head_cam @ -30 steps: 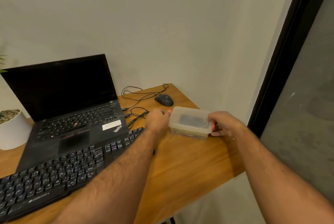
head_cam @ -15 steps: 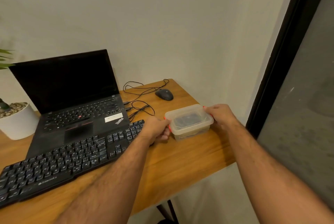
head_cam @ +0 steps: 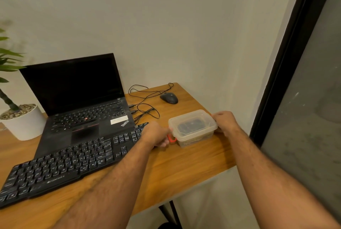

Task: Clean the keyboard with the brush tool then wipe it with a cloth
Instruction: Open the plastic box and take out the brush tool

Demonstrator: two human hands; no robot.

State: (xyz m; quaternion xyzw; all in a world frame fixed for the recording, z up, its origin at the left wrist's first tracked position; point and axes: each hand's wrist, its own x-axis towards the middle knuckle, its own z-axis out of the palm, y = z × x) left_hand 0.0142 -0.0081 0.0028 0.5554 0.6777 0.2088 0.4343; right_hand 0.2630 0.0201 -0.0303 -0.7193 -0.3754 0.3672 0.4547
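Since a moment earlier, the box had been brought nearer along the table, and the red latch on its left end now stood swung out from the lid.

A wooden table (head_cam: 184,166), warm brown with a visible grain, stood against a plain pale wall (head_cam: 166,25). A dark glass door (head_cam: 310,99) with a black frame rose at the right. On the table sat an open black laptop (head_cam: 81,103), its screen dark, with a white sticker and the word "ThinkPad" on its palm rest. In front of it lay the long black keyboard (head_cam: 60,166), flat on the table at the left, marked "ZEBRONICS" along its front edge; its key legends were too small to read. A round white pot (head_cam: 24,123), filled with pebbles, held a green-leaved plant at the far left.

The box (head_cam: 192,127) was a rounded rectangle of cloudy clear plastic with a lid, resting on the table just right of the keyboard; something dark showed through it, unclear. The left hand (head_cam: 156,134) pinched the small red latch (head_cam: 171,138) with curled fingers. The right hand (head_cam: 224,120) gripped the box's right end, fingers curled around it. A smooth black mouse (head_cam: 169,98) sat behind, with thin black cables (head_cam: 145,106) looped beside it.
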